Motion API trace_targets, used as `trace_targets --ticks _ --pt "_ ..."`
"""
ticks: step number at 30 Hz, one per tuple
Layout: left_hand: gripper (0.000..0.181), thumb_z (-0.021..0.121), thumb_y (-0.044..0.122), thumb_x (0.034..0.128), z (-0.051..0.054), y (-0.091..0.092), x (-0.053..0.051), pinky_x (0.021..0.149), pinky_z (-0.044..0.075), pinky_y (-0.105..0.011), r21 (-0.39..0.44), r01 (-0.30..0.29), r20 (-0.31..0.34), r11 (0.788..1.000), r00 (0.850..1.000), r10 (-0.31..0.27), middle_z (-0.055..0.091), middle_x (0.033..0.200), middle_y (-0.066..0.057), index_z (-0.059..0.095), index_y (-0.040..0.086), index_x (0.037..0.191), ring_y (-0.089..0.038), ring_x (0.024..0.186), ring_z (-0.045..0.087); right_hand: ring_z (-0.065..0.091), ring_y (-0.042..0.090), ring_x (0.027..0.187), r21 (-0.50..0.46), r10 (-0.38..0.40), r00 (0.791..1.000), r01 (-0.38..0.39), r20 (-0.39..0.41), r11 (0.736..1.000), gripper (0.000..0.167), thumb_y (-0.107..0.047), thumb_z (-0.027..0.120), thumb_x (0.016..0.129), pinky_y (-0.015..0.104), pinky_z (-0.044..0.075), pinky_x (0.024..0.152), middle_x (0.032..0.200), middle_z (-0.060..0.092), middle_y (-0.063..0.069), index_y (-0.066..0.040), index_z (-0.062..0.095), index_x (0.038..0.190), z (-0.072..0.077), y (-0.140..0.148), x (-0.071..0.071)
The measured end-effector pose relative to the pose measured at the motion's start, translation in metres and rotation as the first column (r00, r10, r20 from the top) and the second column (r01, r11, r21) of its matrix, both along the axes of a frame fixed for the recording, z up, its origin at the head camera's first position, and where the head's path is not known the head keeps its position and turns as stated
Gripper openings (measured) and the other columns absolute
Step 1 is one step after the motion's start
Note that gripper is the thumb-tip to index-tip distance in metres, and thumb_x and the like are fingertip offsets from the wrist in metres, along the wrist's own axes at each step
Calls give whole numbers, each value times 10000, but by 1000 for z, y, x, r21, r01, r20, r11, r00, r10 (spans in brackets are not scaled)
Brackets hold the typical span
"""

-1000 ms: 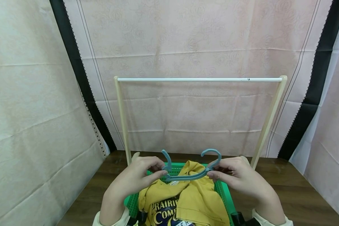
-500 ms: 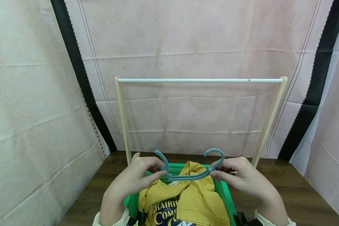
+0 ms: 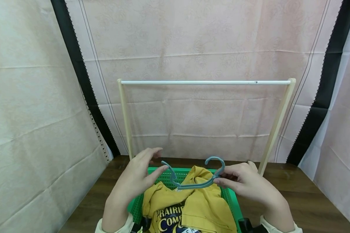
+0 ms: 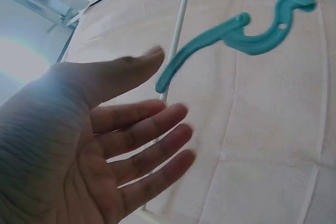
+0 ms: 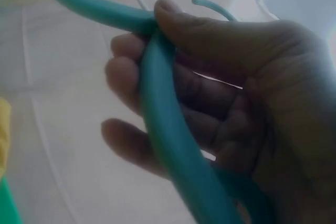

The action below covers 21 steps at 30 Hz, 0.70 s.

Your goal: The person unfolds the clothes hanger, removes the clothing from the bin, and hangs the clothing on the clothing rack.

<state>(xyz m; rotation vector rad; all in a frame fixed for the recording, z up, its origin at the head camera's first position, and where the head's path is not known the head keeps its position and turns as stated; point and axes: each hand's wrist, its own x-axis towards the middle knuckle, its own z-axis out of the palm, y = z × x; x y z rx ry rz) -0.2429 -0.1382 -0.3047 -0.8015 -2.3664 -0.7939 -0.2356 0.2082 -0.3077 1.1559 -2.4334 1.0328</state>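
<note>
A blue clothes hanger [image 3: 196,186] with a curved hook is held above the basket. My right hand [image 3: 246,179] pinches it between thumb and fingers near the hook; the right wrist view shows the thumb on the hanger [image 5: 164,103] where its parts join. My left hand [image 3: 137,174] is off to the other side with its fingers spread. In the left wrist view, the palm of the left hand [image 4: 113,150] faces the hanger's [image 4: 257,44] curved end, which it does not grip. Below lies a yellow shirt [image 3: 208,208] with dark printed lettering.
The green basket [image 3: 235,207] under the shirt stands on a brown wooden table [image 3: 303,200]. Behind it rises a rack with a white horizontal bar [image 3: 204,82] and cream posts [image 3: 277,126]. Pale cloth walls surround the table.
My left hand has let go of the hanger, lifted, and straightened its fingers. The right hand keeps its pinch; the hanger has shifted slightly left and its left end has dipped.
</note>
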Motion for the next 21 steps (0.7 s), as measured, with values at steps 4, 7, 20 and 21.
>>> trace_targets --ticks 4,7,20,21 --pt "456 713 370 953 1 6 2 860 541 -354 -21 -29 -99 999 995 27 634 1200 57 589 182 1350 -101 1124 585 654 59 669 0 58 987 -59 152 998 88 -284 672 980 281 555 583 773 690 -122 -222 730 955 1 -7 1" --pt "323 708 344 961 0 17 4 860 528 -365 -64 28 -152 998 988 -37 655 1158 103 661 201 1248 -68 1099 591 616 33 645 11 101 985 -103 142 995 86 -284 666 985 266 540 551 756 669 -107 -233 715 936 0 -13 1" --pt "121 629 243 1018 -8 43 9 699 483 -164 -234 191 -35 953 978 -204 642 935 166 745 213 1040 23 809 557 432 -76 587 51 226 970 -222 -90 974 99 -218 679 978 145 421 483 698 577 -122 -262 662 891 -5 -32 2" --pt "123 627 244 1020 -8 44 10 697 484 -164 -242 195 -21 951 978 -206 645 935 165 745 212 1037 26 806 557 428 -76 586 52 229 968 -225 -98 973 97 -216 679 977 138 416 483 696 581 -112 -260 662 893 -5 -33 2"
